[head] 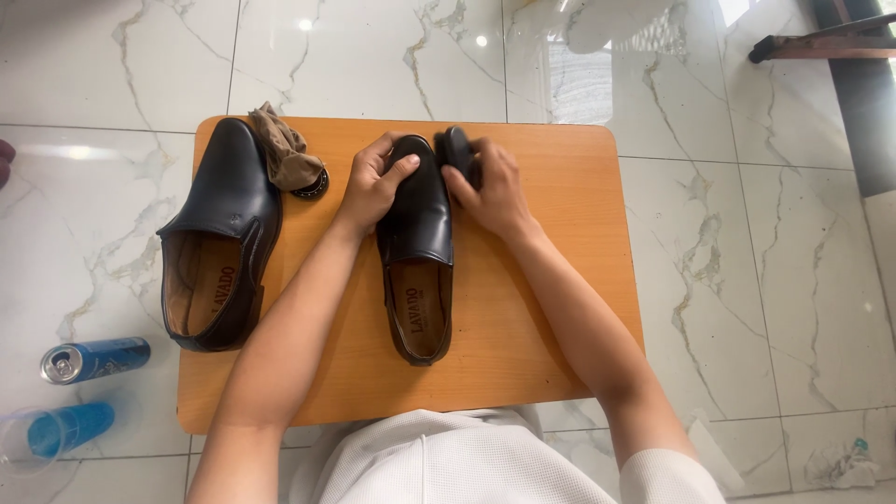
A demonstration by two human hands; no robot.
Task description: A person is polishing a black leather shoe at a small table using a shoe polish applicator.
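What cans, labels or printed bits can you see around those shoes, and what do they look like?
Drink can: lying on its side on the marble floor, left of the board; blue cylinder, silver top.
Insole label: inside the middle shoe, which both hands touch; dark lettering on a tan insole.
Insole label: inside the left shoe; same tan with dark print.
No signs or screens.

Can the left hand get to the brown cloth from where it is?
Probably yes. The left hand rests on the middle shoe, and the cloth lies just to its left on the board, with bare wood between. It would have to let go of the shoe.
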